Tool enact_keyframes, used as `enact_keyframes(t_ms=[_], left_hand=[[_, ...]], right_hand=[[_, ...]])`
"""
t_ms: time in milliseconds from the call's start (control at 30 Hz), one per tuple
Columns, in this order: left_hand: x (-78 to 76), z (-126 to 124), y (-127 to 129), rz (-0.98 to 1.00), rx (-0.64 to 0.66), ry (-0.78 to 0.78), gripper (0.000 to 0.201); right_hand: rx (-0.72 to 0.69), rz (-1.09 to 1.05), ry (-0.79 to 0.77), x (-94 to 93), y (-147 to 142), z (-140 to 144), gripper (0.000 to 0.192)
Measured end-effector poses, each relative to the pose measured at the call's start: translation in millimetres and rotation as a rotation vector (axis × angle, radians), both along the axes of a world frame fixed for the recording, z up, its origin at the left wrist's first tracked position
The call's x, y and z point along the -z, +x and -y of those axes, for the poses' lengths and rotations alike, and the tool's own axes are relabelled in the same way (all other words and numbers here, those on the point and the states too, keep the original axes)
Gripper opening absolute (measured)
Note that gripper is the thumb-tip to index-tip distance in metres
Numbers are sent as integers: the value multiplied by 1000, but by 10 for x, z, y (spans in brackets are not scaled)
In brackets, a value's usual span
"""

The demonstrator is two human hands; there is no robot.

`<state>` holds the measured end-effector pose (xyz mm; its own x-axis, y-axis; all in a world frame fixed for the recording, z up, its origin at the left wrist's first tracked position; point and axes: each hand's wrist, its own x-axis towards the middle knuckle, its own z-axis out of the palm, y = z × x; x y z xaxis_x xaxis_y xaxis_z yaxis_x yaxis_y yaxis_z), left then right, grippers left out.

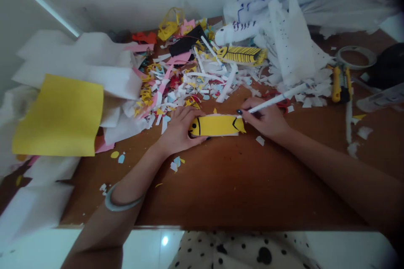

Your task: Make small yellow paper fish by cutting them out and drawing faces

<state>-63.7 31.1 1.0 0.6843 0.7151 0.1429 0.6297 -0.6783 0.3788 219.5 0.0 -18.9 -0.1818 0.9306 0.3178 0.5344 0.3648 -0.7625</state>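
Note:
A yellow paper fish (pixel 217 125) lies on the brown table in front of me, with a black eye, a curved head line and a black V near its tail. A white layer shows along its lower edge. My left hand (pixel 181 130) grips the head end, fingers along the upper side and thumb along the lower. Pinched in my right hand (pixel 267 119) is a slim white pen (pixel 277 98), slanting up to the right. Its tip meets the fish near the upper tail, or hovers just above it; I cannot tell which.
Behind the fish spreads a heap of paper scraps (pixel 189 80). A black-striped yellow fish (pixel 243 54) lies there. White foam blocks (pixel 78 59) and a yellow sheet (pixel 63 117) are at left. Right are a yellow cutter (pixel 341 84), a tape roll (pixel 356 56) and red-handled scissors (pixel 285 104).

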Motion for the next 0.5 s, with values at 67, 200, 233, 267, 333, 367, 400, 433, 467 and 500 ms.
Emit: enact_keyframes(t_ms=[67,200,233,267,333,367,400,433,467,500], left_hand=[[5,0,-2,2,-1,-5,48],[12,-1,2,13,1,1,47],[11,-1,3,10,1,6,47],[8,-1,5,6,2,10,48],[0,0,8,2,6,15,47],[-5,1,9,2,9,16,47],[-9,2,10,4,12,17,47],[-13,3,11,5,12,17,47],[-15,3,12,5,11,19,48],[-16,4,13,4,11,20,48]], right_hand=[[61,-29,-6,8,5,2,17],[16,-22,-8,-31,1,17,15],[-2,-17,-5,-43,-1,22,14],[-18,-21,-7,-52,-2,26,14],[-54,-52,-38,-57,1,30,13],[-77,-70,-61,-53,4,30,14],[-103,-80,-84,-47,8,29,14],[-130,-81,-101,-41,11,28,14],[-152,-75,-109,-38,13,27,14],[-170,-62,-113,-38,12,26,13]])
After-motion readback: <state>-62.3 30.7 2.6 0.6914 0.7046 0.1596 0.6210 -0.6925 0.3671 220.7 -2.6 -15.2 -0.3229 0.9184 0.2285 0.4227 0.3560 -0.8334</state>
